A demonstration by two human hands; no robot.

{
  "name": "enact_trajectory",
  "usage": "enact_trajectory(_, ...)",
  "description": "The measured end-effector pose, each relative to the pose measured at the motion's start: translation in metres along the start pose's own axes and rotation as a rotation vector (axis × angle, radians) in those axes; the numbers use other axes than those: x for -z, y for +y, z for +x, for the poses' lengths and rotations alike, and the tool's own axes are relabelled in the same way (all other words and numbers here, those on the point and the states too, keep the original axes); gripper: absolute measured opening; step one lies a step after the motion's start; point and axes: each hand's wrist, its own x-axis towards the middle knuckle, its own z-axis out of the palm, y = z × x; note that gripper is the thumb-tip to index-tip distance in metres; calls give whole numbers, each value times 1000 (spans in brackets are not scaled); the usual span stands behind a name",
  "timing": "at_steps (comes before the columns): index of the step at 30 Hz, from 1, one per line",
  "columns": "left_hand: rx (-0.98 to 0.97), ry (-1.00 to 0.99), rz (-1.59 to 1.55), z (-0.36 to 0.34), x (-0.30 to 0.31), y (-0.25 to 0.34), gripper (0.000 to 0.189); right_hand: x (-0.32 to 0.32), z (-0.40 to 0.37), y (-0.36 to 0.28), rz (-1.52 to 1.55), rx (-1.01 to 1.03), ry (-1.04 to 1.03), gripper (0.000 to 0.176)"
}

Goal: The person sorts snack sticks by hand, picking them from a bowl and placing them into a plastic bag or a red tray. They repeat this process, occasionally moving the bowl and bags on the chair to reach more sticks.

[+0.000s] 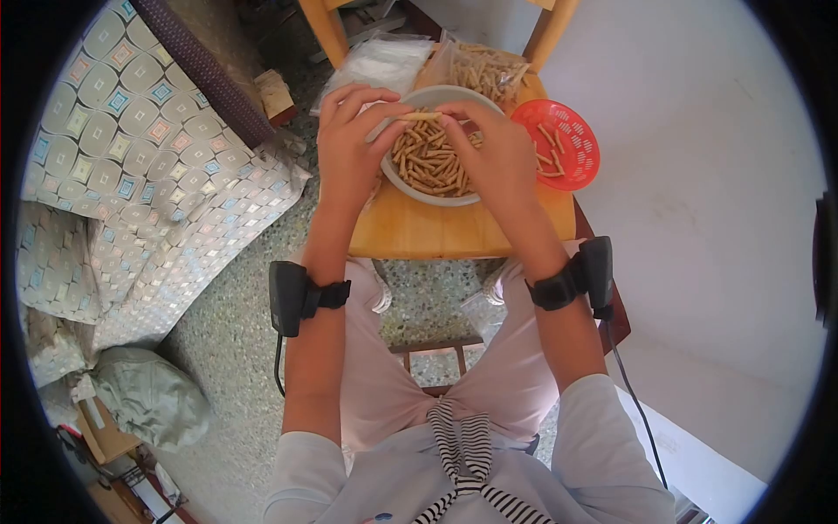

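Observation:
A short, tan, root-like stick [421,116] lies level above the bowl, pinched at both ends. My left hand [349,144] grips its left end between thumb and fingers. At the right end, the thumb and forefinger of my right hand [497,153] close on it. Beneath is a grey bowl [454,93] with many similar tan sticks [432,166] in it; my hands hide parts of its rim. To the right of the bowl, a red plastic basket [583,144] holds several of these sticks.
The bowl and basket stand on a wooden chair seat [410,234]. Behind the bowl lie a clear bag of tan sticks [493,74] and a whitish plastic bag [380,65]. Patterned fabric [157,157] hangs on the left; a white wall [698,175] rises on the right.

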Motion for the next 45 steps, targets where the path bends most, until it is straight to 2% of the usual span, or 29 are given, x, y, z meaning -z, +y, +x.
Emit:
enact_trajectory(2,-23,35,-62,2,6,8,20,1,0,1,-16,-31,-15,18)
enact_trajectory(5,-137,-16,-101,3,6,12,19,-3,1,10,97,85,-43,19)
enact_trajectory(7,-129,-20,-122,4,7,17,18,-7,1,12,109,190,-113,19)
enact_trajectory(12,-164,-28,-121,2,5,18,15,-8,1,12,96,151,-129,20)
enact_trajectory(14,-100,-60,-150,0,4,17,20,-7,2,10,107,126,-148,20)
enact_trajectory(18,-27,-32,-145,0,6,18,16,-9,1,10,97,107,-186,24)
enact_trajectory(23,312,141,-75,2,8,-10,19,-29,-6,22,88,173,-265,34)
enact_trajectory(24,314,139,-74,2,10,-11,19,-36,-7,22,45,249,-244,37)
enact_trajectory(26,520,163,-202,4,11,-13,24,-46,-8,23,-2,327,-219,41)
enact_trajectory(29,586,149,-243,3,11,-8,25,-59,-11,27,-24,291,-312,44)
enact_trajectory(32,540,98,-203,-2,8,-17,27,-65,-12,28,-113,290,-371,46)
enact_trajectory(34,566,99,-201,-2,8,-17,25,-62,-11,20,66,124,-356,45)
enact_trajectory(39,631,22,-162,-1,10,-20,19,-62,-11,21,137,130,-318,43)
enact_trajectory(44,482,78,-190,-2,8,-19,19,-68,-10,24,146,160,-302,45)
enact_trajectory(45,482,78,-188,-2,8,-19,19,-69,-10,23,177,147,-290,40)
